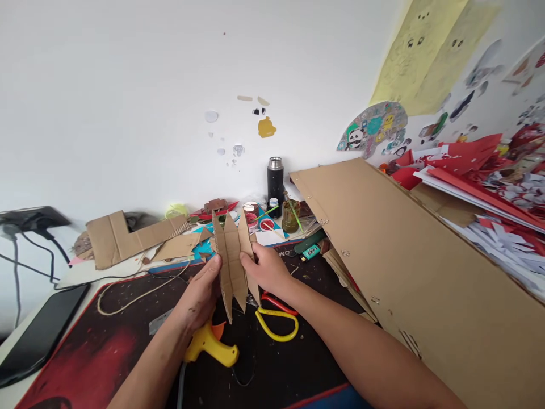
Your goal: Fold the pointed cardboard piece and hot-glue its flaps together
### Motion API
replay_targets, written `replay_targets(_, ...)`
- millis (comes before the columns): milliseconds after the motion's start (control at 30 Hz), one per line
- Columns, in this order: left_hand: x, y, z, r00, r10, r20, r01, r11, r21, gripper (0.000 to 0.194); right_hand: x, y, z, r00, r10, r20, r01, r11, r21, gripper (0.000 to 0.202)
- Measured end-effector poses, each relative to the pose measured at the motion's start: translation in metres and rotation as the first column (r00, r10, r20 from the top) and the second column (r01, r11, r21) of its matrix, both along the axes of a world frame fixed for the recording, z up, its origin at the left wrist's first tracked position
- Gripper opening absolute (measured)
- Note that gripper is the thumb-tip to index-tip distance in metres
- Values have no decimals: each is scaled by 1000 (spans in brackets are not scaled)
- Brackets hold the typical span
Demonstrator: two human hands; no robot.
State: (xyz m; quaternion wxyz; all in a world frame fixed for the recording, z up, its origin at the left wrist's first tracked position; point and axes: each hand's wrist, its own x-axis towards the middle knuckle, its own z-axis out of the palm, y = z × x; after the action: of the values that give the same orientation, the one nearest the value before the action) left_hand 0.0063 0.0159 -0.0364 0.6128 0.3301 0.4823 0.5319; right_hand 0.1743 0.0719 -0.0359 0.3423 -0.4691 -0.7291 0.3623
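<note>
from where i stand, both hands are busy with pointed cardboard [233,261], a creased brown piece with spiky ends at top and bottom, held upright in the air over the middle of the table [77,276]. the left hand [206,287] grips its left side, thumb pressed near the edge; the right hand [268,268] pinches the strip on the right side between thumb and fingers. i can't tell whether that strip is a separate piece or folded from the same one.

below, on a dark mat [306,360], a yellow glue gun [213,345] lies by the left wrist, and scissors [277,339] with red and yellow handles lie under the right hand. a loop of twine [109,313] curls farther left.

a flat black device [42,332] sits along the table's left edge. toward the back edge, an l-shaped cardboard scrap [111,241] is near the back left corner, while open paint pots [267,225], a jar [290,220] of murky liquid and a black flask [275,180] stand around the middle. a big cardboard sheet [395,255] slants across the right side, red and white paper [485,187] heaped beyond it.
</note>
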Motion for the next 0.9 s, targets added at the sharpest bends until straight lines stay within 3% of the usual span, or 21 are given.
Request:
replay_targets(100, 1, -2, -1, 991, -39, 129, 39, 999, -3, 83, -3, -2, -4, 999, 23, -41, -24, 999, -25, 23)
replay_targets(200, 1, -3, -2, 989, -12, 146, 15, 1000, -19, 84, -5, -5, -6, 996, 54, -71, -55, 998, -13, 14)
replay_targets(333, 4, -3, 0, 997, 55, 57, -54, 998, -22, 88, -5, -9, -4, 998, 59, -15, -59, 998, 10, 14)
replay_targets(600, 10, -5, 8, 990, 18, -142, -3, 994, 106, 82, -6, -12, -2, 994, 90, 61, -89, 996, -20, 22)
replay_targets(767, -6, -7, 5, 990, 16, -143, -4, 997, 80, 75, -7, -11, -7, 978, 133, -159, -151, 983, -105, 22)
replay_targets(900, -18, -9, 5, 999, 33, 20, -33, 999, 14, 75, -7, -10, -10, 881, 250, -402, -339, 926, -168, 31)
